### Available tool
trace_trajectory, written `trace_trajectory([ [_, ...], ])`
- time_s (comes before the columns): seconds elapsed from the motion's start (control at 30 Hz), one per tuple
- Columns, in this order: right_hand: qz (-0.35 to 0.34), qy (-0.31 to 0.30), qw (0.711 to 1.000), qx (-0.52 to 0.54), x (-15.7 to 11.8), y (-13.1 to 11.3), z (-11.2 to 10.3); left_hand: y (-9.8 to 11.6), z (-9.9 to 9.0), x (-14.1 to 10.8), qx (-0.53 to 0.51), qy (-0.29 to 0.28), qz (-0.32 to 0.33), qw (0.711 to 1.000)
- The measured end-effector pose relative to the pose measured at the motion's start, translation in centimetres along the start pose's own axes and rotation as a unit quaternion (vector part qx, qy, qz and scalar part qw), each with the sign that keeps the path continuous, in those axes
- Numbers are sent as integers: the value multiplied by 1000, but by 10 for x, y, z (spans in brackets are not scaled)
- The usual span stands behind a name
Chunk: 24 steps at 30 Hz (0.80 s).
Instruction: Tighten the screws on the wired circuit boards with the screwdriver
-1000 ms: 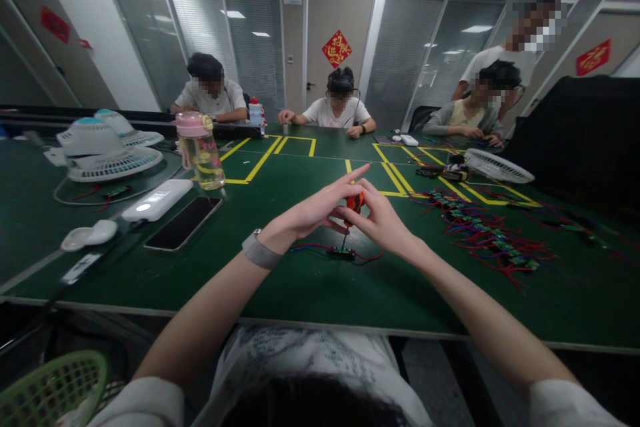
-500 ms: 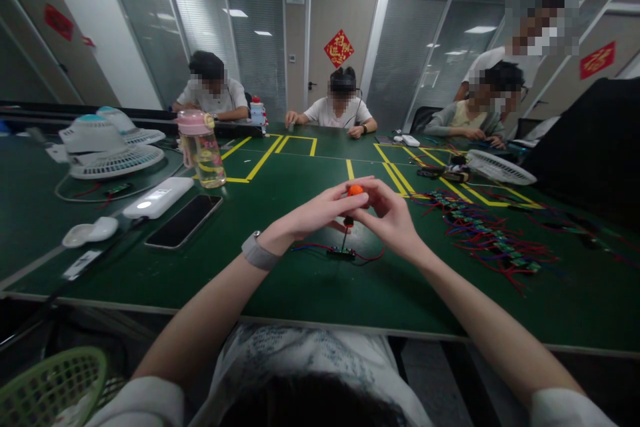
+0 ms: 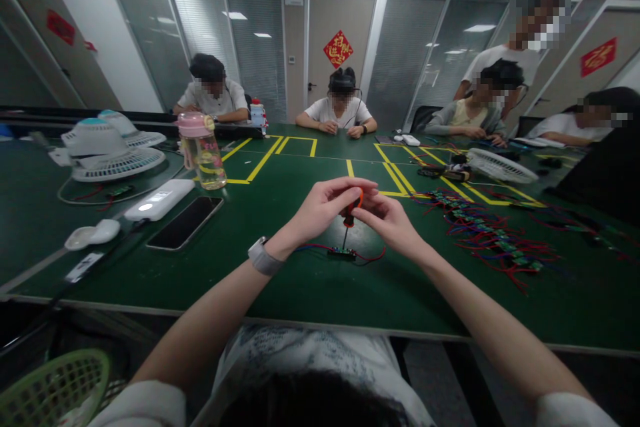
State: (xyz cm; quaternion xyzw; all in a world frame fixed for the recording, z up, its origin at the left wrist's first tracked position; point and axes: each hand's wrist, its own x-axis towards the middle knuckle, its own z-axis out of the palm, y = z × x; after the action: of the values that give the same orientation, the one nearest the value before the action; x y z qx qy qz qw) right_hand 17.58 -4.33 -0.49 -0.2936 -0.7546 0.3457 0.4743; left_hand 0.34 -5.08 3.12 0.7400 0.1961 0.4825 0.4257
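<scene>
Between my two hands stands a screwdriver [image 3: 349, 219] with an orange and black handle, nearly upright. Its tip meets a small green circuit board [image 3: 341, 253] lying on the table, with red and blue wires running off both ends. My left hand [image 3: 330, 208], below a grey wristband, has its thumb and fingers closed around the upper handle. From the other side, my right hand [image 3: 393, 219] grips the handle with thumb and bent fingers. Part of the handle is hidden behind the fingers.
On the right lies a row of several wired circuit boards [image 3: 493, 233]. To the left are a phone [image 3: 185, 223], a white power bank-like box [image 3: 159, 199], a pink-lidded bottle [image 3: 203, 153] and white fans [image 3: 117, 159]. Several people sit across the green table [image 3: 300, 300].
My fingers have shifted around the screwdriver handle, the left hand turning slightly and rising at the wrist. The screwdriver stays on the board. Across the table, a person's hand has moved inward.
</scene>
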Motion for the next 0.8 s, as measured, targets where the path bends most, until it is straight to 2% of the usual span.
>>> trace_trajectory([
  [0.13, 31, -94, 992, -84, -6, 13, -1, -4, 4, -2, 20, 24, 14, 999],
  [0.2, 51, -118, 986, -110, -8, 18, -1, -8, 7, -2, 39, 46, 37, 997],
  [0.27, 55, -98, 989, -97, -8, 19, -1, -11, 8, -3, 77, 76, 66, 992],
  [0.37, 35, -22, 998, -38, -5, 14, 0, -11, 9, -3, 145, 102, 84, 981],
  [0.43, 26, 17, 999, -8, -3, 10, 0, -9, 8, -3, 162, 100, 91, 977],
  [0.5, 36, 21, 999, 1, -2, 8, 0, -7, 8, -3, 145, 80, 91, 982],
  [0.57, 57, -16, 998, -5, -2, 9, -3, -6, 8, -3, 117, 60, 80, 988],
  [0.67, 74, -99, 991, -41, -4, 14, -8, -8, 8, -4, 93, 61, 67, 992],
  [0.8, 106, -202, 961, -157, -9, 24, -12, -13, 6, -5, 108, 87, 74, 988],
])
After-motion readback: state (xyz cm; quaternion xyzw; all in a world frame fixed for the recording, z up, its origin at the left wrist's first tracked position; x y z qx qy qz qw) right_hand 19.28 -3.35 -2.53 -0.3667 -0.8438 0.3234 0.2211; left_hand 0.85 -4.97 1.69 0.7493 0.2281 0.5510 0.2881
